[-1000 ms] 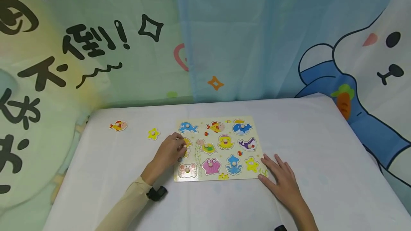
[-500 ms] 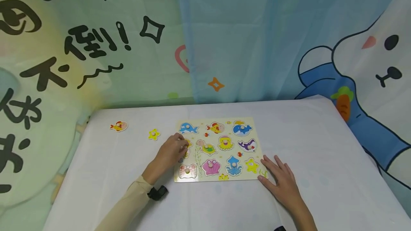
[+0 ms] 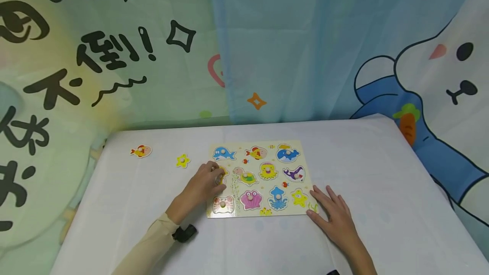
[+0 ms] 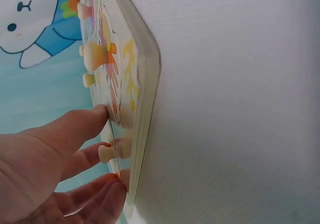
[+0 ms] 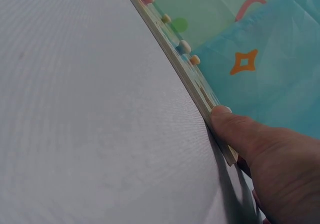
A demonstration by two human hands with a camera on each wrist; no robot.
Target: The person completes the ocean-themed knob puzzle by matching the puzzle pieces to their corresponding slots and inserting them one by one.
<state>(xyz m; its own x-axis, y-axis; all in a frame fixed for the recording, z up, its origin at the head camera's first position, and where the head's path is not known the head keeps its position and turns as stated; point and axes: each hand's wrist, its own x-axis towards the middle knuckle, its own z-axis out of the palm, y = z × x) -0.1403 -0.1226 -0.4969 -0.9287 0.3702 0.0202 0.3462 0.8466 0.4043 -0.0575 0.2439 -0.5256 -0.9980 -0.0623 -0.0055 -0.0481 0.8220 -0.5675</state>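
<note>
A wooden knob puzzle board [image 3: 237,211] with sea-animal pieces lies flat on the table. My left hand [image 3: 200,185] is at its left edge, over a yellow puzzle piece [image 3: 224,172] that the fingers mostly cover. In the left wrist view, the thumb and fingertips hold this piece at its edges, with its wooden knob [image 4: 106,154] standing between them. My right hand [image 3: 336,215] rests at the board's lower right corner, fingers fairly straight. The right wrist view has the thumb [image 5: 235,129] touching the board's edge.
Left of the board lie a yellow star piece [image 3: 183,161] and, farther left, a red and yellow fish piece [image 3: 141,151]. A white cloth covers the table [image 3: 259,249]. Behind it hangs a printed curtain [image 3: 290,54].
My left hand has shifted slightly, its thumb and fingers now spread more around the yellow piece. The right hand and the board stay in place.
</note>
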